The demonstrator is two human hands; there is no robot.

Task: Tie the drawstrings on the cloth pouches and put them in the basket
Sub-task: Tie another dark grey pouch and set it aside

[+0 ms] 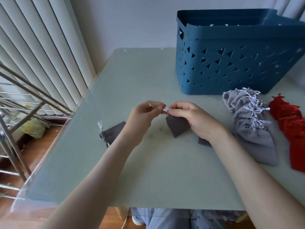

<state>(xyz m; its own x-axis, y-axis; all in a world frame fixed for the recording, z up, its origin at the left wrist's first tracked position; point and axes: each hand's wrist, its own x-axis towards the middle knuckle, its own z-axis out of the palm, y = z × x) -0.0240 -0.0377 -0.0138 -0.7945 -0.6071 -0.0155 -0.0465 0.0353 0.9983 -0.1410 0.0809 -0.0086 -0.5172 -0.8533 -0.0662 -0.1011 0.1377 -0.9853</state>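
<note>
**Item in hand:** small dark grey cloth pouch [178,128], mouth upward, over the middle of the pale green glass-topped table [148,171]. Whether its lower corner is touching the surface cannot be told.

**Grip:** your right hand [194,119] is pinching the gathered neck, with the thin white drawstring [165,110] at its fingertips. Your left hand [143,116] is pinching the cord's other end, fingers curled. The two sets of fingertips are almost meeting.

**Handling:** the pouch is looking light, soft and limp, and is likely to be sagging wherever you are not supporting it. The cord is looking fine and smooth, so it is probably slipping unless you are pinching close to the knot. The neck is serving best as the holding place.

**Nearby stock:**
- A second dark grey pouch [112,133] is lying beside your left wrist, partly hidden by it.
- A dark grey cloth scrap [203,141] is showing under your right wrist.
- A row of pale grey drawstring pouches [252,129] is lying to your right.
- Some red pouches [293,129] are lying just beyond them.

**Destination:** the blue plastic basket with triangular cut-outs [214,66] is standing at the table's far right.

**In the way:** the pale grey row is lying between your right hand and the basket, and the basket's tall wall is probably calling for a lift over the rim.

**Off the table, left:** white vertical blinds [41,47] are hanging by a metal rack [16,113].
</note>
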